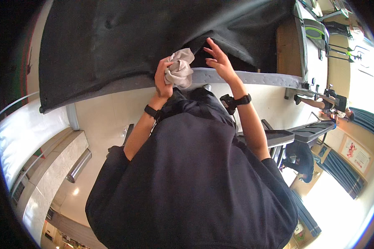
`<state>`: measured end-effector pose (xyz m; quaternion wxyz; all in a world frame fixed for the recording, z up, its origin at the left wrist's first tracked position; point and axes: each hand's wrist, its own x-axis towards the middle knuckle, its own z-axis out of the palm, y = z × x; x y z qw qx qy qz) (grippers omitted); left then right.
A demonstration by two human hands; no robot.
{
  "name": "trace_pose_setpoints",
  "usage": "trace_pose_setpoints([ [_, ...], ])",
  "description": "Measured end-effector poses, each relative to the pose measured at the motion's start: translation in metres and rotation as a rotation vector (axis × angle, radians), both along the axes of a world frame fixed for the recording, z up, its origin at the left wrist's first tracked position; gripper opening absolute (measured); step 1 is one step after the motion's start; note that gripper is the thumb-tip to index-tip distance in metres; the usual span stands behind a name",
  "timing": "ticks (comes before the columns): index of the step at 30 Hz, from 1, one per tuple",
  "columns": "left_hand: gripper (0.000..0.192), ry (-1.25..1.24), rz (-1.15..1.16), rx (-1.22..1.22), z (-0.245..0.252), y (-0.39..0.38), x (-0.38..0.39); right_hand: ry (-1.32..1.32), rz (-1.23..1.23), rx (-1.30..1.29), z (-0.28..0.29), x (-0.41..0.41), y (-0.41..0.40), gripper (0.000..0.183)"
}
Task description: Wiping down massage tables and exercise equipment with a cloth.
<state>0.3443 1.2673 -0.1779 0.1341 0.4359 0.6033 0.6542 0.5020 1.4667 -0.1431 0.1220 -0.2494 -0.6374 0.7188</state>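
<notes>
My left hand [164,77] is closed around a crumpled light grey-beige cloth [180,70]. To its right, my right hand [218,60] is raised with its fingers apart and holds nothing. Both hands are over the near edge of a large black sheet [118,40], which looks like leather or vinyl and is draped over a long piece of furniture. Beneath my hands runs that furniture's grey padded edge [252,77]. The sheet is folded up near my right hand, above a dark gap. Black bands circle both wrists.
A brown panel [288,51] shows at the sheet's right end. Exercise equipment [314,34] stands beyond it. Black folding tables or benches [314,130] are at right, near two other people [299,158]. A stone-faced ledge [50,180] and a metal cylinder [79,166] lie at left.
</notes>
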Motion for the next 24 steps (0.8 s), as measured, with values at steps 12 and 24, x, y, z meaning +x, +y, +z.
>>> trace_pose_setpoints([
  [12, 0.046, 0.733, 0.183, -0.45, 0.009, 0.004, 0.015, -0.193, 0.513, 0.922, -0.023, 0.035, 0.006, 0.039],
  [24, 0.05, 0.635, -0.062, -0.399, 0.008, 0.151, 0.183, -0.205, 0.287, 1.083, -0.01, 0.192, 0.104, 0.046],
])
